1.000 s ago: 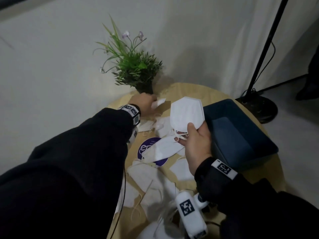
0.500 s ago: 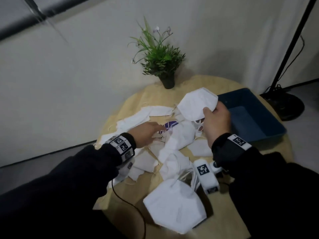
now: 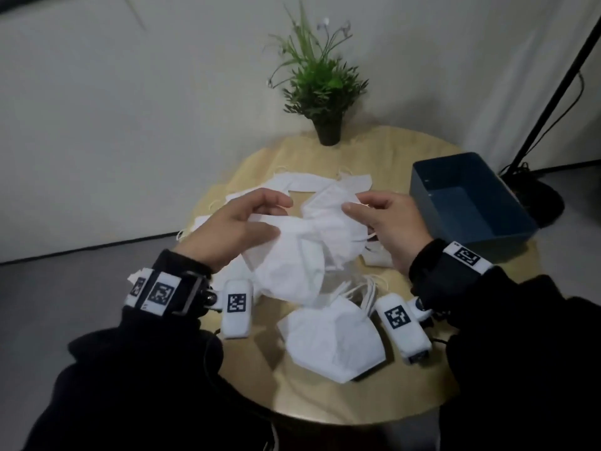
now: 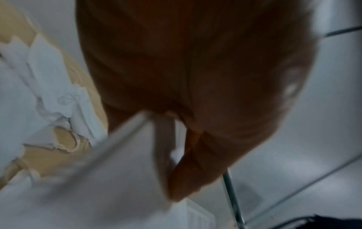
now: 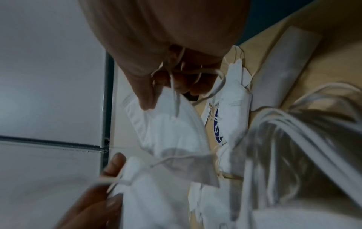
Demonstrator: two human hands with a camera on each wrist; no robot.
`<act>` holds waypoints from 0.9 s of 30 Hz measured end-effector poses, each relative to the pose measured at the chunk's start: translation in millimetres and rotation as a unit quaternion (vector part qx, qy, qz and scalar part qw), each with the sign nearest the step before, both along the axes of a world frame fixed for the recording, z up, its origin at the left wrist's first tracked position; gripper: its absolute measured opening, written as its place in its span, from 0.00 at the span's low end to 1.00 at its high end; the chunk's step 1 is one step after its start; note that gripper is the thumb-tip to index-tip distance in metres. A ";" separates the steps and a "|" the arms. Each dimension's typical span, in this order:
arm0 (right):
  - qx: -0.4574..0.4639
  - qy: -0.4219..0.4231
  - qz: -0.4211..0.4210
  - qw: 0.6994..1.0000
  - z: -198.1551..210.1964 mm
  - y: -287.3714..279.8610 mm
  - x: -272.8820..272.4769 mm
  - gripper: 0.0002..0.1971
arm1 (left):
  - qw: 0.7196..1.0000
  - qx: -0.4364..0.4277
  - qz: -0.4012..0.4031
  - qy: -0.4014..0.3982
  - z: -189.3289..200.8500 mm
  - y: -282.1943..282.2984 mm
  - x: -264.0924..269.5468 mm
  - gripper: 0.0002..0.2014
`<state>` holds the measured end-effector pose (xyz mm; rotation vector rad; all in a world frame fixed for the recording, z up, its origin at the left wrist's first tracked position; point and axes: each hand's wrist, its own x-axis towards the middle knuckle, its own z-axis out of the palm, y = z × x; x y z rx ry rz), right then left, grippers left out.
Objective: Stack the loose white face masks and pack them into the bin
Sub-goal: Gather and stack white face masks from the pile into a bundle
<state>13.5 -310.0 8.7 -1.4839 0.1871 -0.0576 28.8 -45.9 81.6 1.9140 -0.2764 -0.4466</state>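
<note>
nearest mask [image 3: 331, 345]: lying flat on the round wooden surface [image 3: 422, 395], closest to the person, well short of the bin, with a bunch of ear loops trailing off its far edge

left hand [image 3: 234, 227]: thumb and fingers curled, pinching a white mask [image 3: 286, 268] held just above the pile, on the side away from the bin

right hand [image 3: 387, 222]: pinching a second white mask [image 3: 331, 216] by its edge, on the bin side; in the right wrist view an ear loop runs through its fingers [image 5: 146, 99]

the two held masks: overlapping in the middle, so I'd guess they're getting lined up into a stack, but can't say how neatly

loose pile [image 3: 312, 183]: more masks scattered on the surface under and beyond the hands, on the side of the bin nearer the wall

bin [image 3: 468, 203]: dark blue, on the surface past the right hand, nothing visible in it

potted plant [image 3: 320, 83]: furthest back, beyond the bin towards the wall

progress: early days imo. Nothing packed, two masks in hand, the rest need collecting and stacking

writing: a dark blue round sticker or print [image 5: 216, 128] peeks out between masks in the right wrist view, letters too blurry to read. Square code tags on the wrist bands, no words
</note>
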 end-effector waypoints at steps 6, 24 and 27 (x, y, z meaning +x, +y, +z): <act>-0.009 -0.015 0.067 0.998 5.6 14.6 -17.7 0.08 | 0.996 -0.015 -0.052 -0.067 4.1 -8.3 -19.3 0.23; -0.014 -0.199 0.081 0.976 28.1 31.3 -34.0 0.11 | 0.990 -0.011 0.140 0.004 -18.1 13.3 -6.1 0.07; -0.120 -0.220 0.126 0.960 22.5 33.5 -39.0 0.09 | 0.980 -0.122 0.151 0.038 -17.5 5.5 -3.0 0.04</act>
